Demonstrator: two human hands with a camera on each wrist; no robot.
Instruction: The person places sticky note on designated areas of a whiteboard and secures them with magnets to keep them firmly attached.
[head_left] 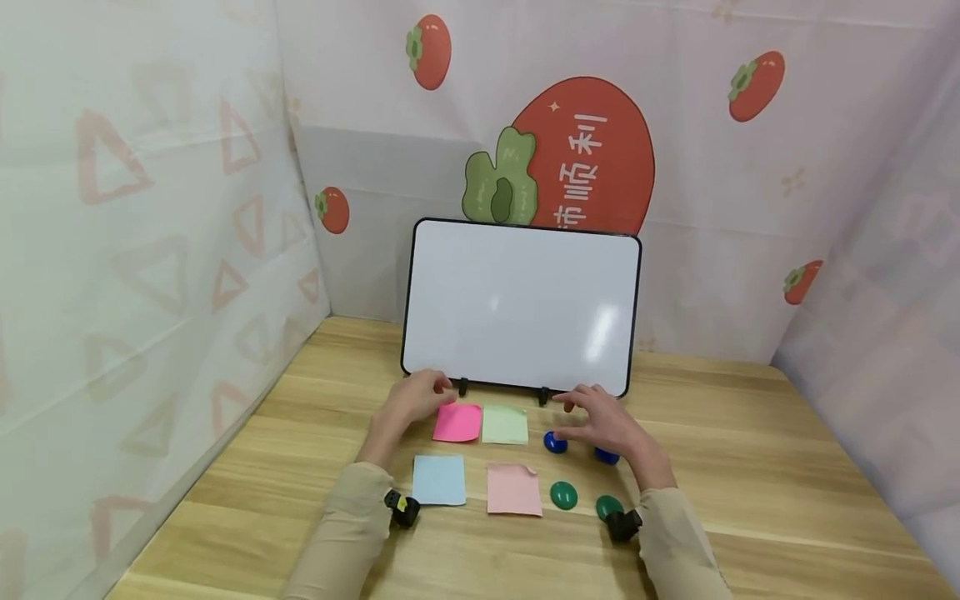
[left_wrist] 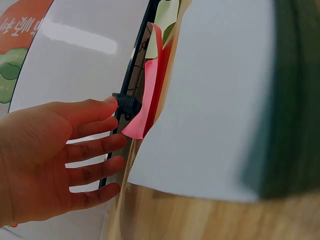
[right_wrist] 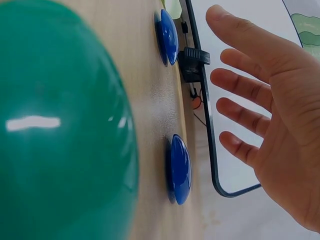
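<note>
My left hand (head_left: 417, 395) hovers just behind the bright pink sticky note (head_left: 457, 422), near the lower edge of the whiteboard (head_left: 521, 304). Its fingers are spread and hold nothing in the left wrist view. My right hand (head_left: 602, 421) is above two blue round magnets (head_left: 555, 442), with loosely bent fingers and nothing in them. A pale green note (head_left: 505, 424) lies beside the pink one. Closer to me are a light blue note (head_left: 438, 480) and a light pink note (head_left: 513, 489) with a curled corner. Two green round magnets (head_left: 564, 495) lie right of them.
The whiteboard leans upright on small black stand clips (head_left: 543, 396) at the back of the wooden table (head_left: 720, 450). Behind it hangs a printed fabric backdrop (head_left: 360, 83); fabric walls rise on both sides. A small black camera sits on each wrist.
</note>
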